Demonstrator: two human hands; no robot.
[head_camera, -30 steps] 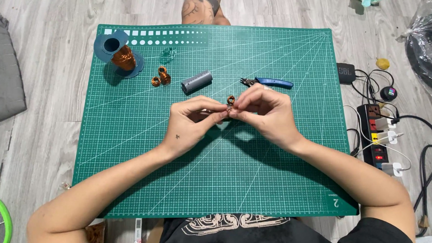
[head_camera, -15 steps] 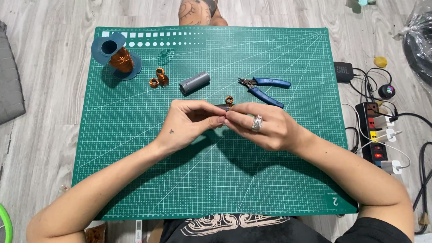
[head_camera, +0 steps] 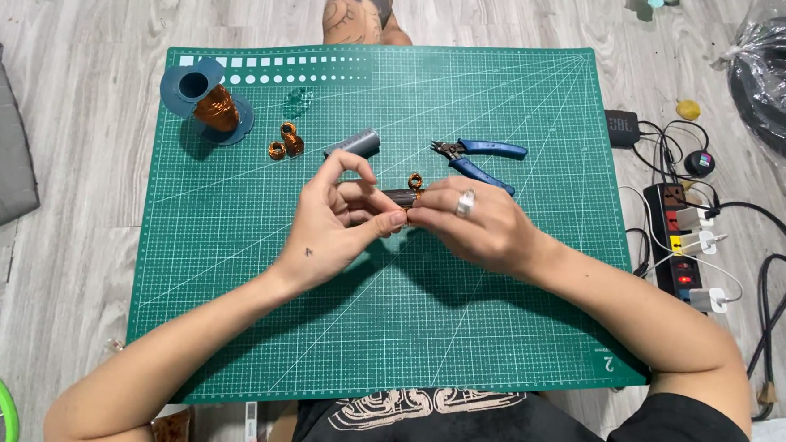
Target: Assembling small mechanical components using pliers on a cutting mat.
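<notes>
Both hands closed their grip on one small thing at the middle of the green cutting mat [head_camera: 235,283]. The left hand [head_camera: 335,219] pinched the near end of a short dark rod [head_camera: 398,196] between thumb and fingertips, fingers clamped together on it. The right hand [head_camera: 474,221], a ring on one finger, came in from the other side and pressed its fingertips against the same rod, also closed on it. A small coil of copper wire [head_camera: 415,184] sat on the rod just above the right fingertips.

The rod lay roughly level, its long axis running left to right between the two hands, so each hand met it end-on from its own side. The left hand covered the left end; the right hand was nearer the coil.

Beyond the hands, farther up the mat, lay a grey tube [head_camera: 353,143], well apart from the grip. Just to its left sat two small copper coils [head_camera: 285,141], close together. At the far left corner stood a blue spool of copper wire [head_camera: 207,98]. Blue-handled cutters [head_camera: 479,156] lay just beyond the right hand, near but not touching it.

Off the mat to the right, on the wooden floor [head_camera: 72,247], a power strip [head_camera: 676,233] lay with cables plugged in.
</notes>
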